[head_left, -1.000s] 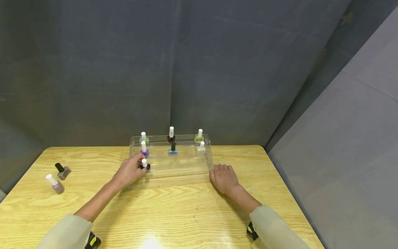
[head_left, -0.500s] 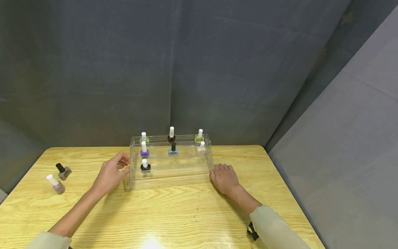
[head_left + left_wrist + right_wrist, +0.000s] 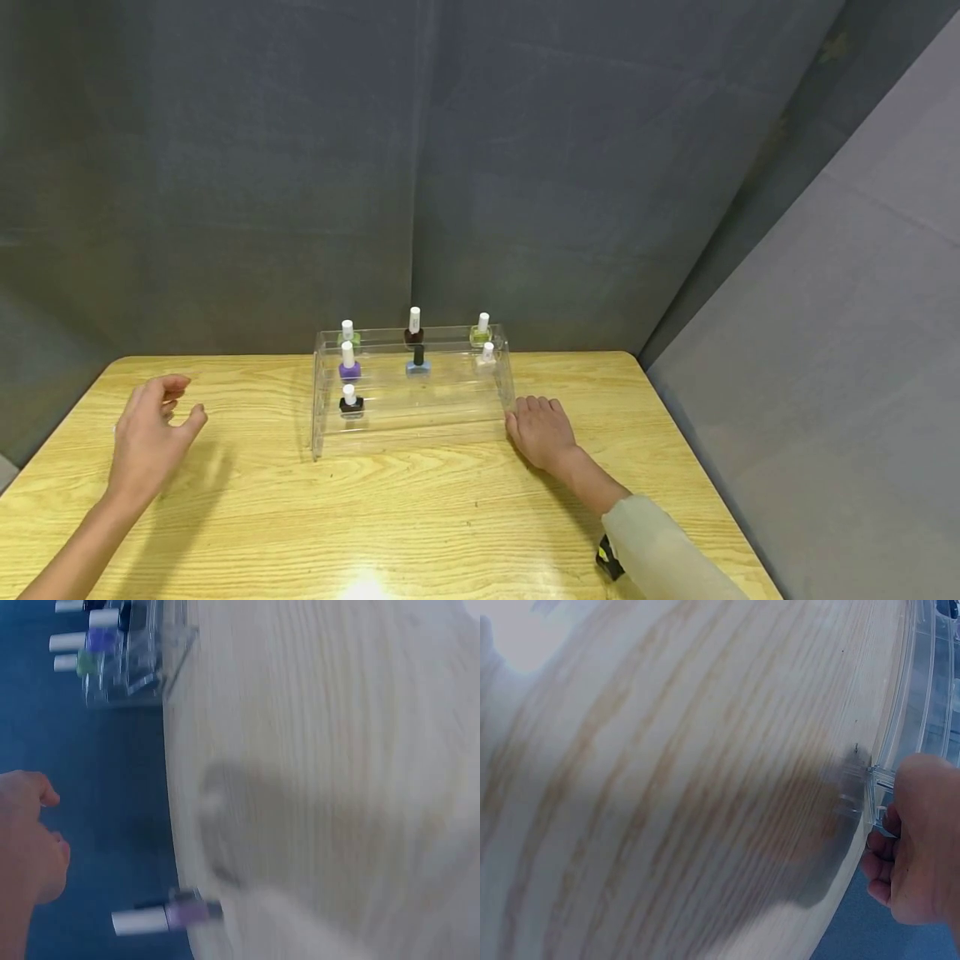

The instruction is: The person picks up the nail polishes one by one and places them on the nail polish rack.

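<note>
My left hand (image 3: 150, 433) hovers over the left part of the table, fingers apart and loosely bent, holding nothing. Beneath it in the left wrist view lies a mauve nail polish bottle (image 3: 187, 913) with a white cap; in the head view the hand hides most of it. My right hand (image 3: 542, 432) holds the front right corner of a clear stepped display rack (image 3: 427, 437), its thumb and index finger at the side panel. On the rack's lower left step stands a black nail polish bottle (image 3: 351, 406) with a white cap.
A purple bottle (image 3: 349, 369), a blue bottle (image 3: 417, 366) and a pale bottle (image 3: 486, 359) stand on the middle step. Behind them are a green bottle (image 3: 352, 338), a dark bottle (image 3: 413, 335) and a yellow-green bottle (image 3: 480, 335). A grey curtain (image 3: 525, 167) hangs behind the table (image 3: 390, 517).
My left hand has let go of the black bottle on the rack and moved left, over the two bottles on the table. My right hand has stayed at the rack's corner.
</note>
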Action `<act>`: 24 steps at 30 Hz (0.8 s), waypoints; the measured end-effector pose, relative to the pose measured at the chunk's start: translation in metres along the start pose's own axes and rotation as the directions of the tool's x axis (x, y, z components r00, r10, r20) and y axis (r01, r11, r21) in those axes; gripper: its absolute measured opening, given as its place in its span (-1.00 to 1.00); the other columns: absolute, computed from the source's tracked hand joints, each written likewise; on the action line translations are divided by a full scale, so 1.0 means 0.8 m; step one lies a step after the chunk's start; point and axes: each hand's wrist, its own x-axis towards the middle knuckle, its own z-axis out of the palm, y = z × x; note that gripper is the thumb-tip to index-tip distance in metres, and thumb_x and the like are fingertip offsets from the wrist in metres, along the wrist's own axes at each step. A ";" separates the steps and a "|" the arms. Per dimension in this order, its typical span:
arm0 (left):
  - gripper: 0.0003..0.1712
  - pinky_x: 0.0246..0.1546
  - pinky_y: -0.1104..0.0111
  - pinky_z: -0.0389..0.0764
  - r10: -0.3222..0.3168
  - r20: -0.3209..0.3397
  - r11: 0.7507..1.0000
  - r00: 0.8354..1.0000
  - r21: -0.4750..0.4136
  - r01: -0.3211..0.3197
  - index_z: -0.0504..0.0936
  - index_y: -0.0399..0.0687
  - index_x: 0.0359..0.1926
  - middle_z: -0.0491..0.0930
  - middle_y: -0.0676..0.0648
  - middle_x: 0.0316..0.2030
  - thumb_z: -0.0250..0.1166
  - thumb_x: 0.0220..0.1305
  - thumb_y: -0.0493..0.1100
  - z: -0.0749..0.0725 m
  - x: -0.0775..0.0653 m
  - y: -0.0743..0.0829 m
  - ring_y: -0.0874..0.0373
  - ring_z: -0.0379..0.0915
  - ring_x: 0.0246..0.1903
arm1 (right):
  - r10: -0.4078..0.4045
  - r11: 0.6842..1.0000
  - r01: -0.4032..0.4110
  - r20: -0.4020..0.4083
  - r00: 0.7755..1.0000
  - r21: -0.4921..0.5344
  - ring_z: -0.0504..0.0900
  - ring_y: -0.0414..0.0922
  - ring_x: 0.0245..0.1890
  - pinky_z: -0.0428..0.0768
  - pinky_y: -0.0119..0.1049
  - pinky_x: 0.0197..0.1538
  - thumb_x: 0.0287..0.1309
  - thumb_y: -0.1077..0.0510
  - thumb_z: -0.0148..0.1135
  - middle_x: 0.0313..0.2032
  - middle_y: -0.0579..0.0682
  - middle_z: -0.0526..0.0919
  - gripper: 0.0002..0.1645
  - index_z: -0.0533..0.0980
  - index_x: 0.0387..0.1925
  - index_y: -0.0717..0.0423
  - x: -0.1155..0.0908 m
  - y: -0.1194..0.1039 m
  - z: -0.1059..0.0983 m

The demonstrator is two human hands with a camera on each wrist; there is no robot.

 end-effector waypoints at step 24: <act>-0.14 -0.26 -0.16 0.26 -0.325 0.121 0.946 0.938 0.049 0.322 0.01 -0.54 0.24 0.00 -0.60 0.09 0.24 0.17 -0.08 -0.035 -0.017 -0.100 -0.48 -0.05 0.05 | -0.013 1.000 0.014 -0.026 1.000 0.013 0.31 -0.04 -0.42 0.26 -0.13 -0.25 0.37 -0.09 -0.32 -0.50 -0.05 0.28 -0.61 0.26 -0.44 0.06 -0.001 0.000 0.000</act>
